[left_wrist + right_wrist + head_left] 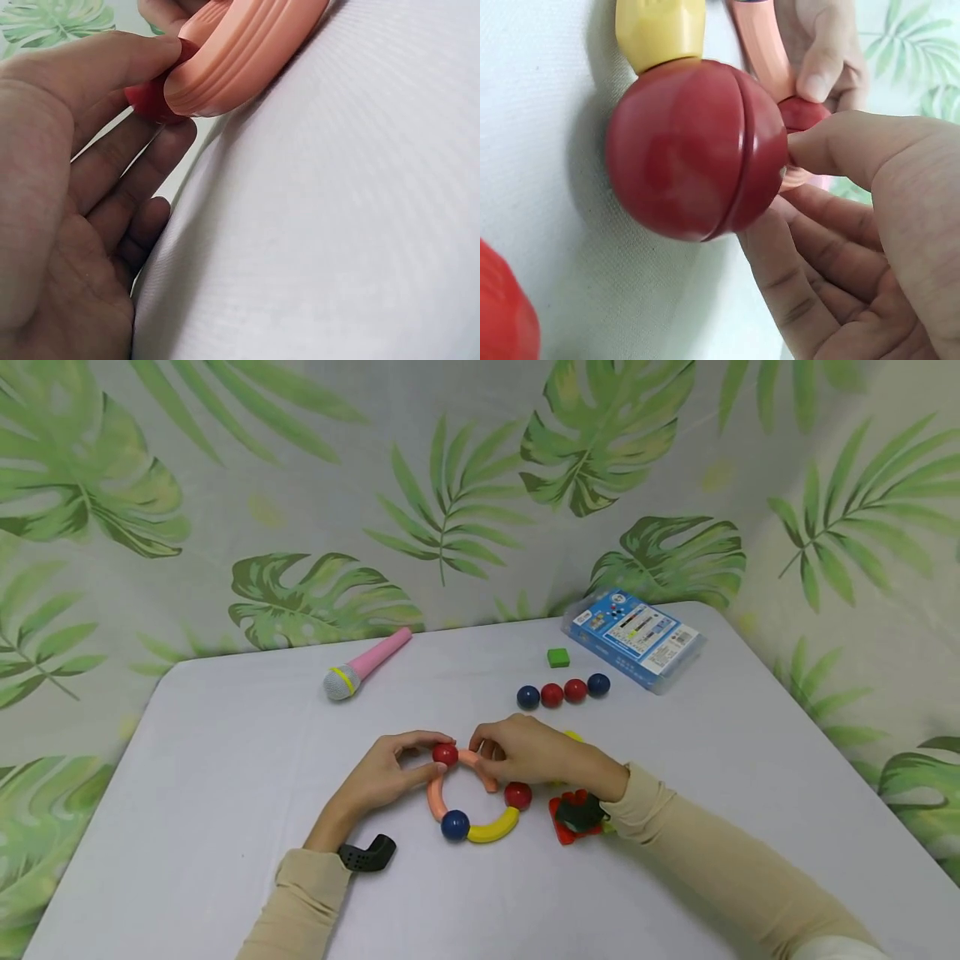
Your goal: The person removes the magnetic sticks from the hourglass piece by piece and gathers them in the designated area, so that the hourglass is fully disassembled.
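Note:
A ring of curved rods and balls lies on the white table. My left hand (381, 774) pinches a red ball (445, 755) at the ring's far side between thumb and fingers. From that ball one orange curved rod (436, 799) runs down to a blue ball (454, 826), and a yellow curved rod (493, 828) joins the blue ball to a second red ball (682, 150). My right hand (528, 749) pinches another orange curved rod (467, 757), set against the first red ball. Its lower end (491, 785) appears apart from the second red ball.
Blue and red balls (552, 695) stand in a row behind my right hand, near a green block (558, 657). A blue-labelled box (633, 639) lies at the back right, a pink toy microphone (367, 664) at the back left. Red and dark green pieces (566, 827) sit beneath my right forearm.

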